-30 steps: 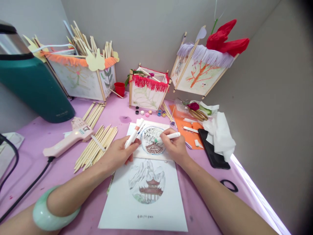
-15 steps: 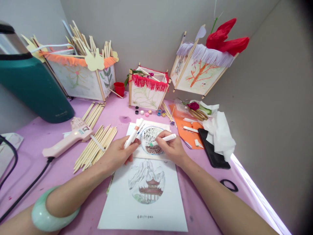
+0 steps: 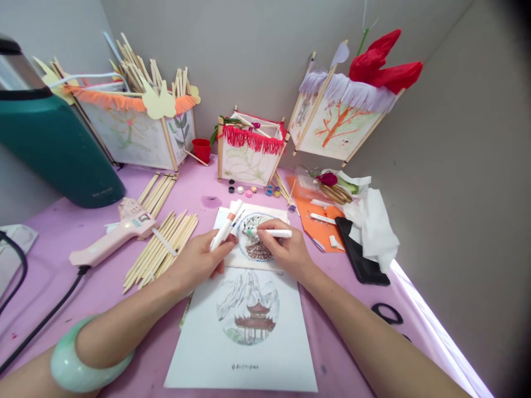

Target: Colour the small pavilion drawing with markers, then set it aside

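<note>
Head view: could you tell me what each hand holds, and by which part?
Right hand: a white marker, held near its tip. Left hand: two pens, held by their lower ends.

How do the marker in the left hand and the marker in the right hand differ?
Colour: the orange-banded marker in the left hand against the green-tipped marker in the right hand. Pose: the orange-banded marker slants up off the paper; the green-tipped marker lies almost level, tip at the round drawing. Both barrels are white.
</note>
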`<state>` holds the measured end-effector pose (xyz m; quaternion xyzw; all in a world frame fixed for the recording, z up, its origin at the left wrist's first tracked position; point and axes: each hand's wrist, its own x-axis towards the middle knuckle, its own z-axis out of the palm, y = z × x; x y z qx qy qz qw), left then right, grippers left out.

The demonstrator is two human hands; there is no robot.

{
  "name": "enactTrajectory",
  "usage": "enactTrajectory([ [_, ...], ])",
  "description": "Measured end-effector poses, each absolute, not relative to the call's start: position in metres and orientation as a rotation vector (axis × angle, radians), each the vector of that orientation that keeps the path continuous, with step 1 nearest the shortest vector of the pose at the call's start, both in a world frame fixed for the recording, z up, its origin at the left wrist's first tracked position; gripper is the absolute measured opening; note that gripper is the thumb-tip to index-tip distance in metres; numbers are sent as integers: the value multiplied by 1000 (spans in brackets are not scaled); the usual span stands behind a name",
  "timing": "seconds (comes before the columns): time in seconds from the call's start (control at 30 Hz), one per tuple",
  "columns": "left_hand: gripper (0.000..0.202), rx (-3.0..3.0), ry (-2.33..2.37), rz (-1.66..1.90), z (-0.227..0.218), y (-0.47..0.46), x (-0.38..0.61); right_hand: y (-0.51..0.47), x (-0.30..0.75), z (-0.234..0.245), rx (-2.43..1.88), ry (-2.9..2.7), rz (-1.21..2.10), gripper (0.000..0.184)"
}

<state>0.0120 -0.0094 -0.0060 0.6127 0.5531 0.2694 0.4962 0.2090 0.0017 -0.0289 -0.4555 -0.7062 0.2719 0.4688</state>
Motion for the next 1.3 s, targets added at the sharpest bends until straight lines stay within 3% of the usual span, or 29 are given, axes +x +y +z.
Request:
enactTrajectory([
  [0.27, 37, 1492, 1337, 655, -6, -9, 12, 1, 212, -30, -1130, -1754, 821, 14],
  [0.53, 36, 1508, 1340, 639, -4, -10, 10, 3, 208, -29, -1085, -1761, 620, 13],
  [0.97, 37, 1514, 1345, 645, -6, -9, 11, 0, 212, -33, -1128, -1696, 652, 19],
  [1.3, 39, 1503, 1343, 634, -5, -10, 12, 2, 212, -38, -1153, -1553, 831, 21],
])
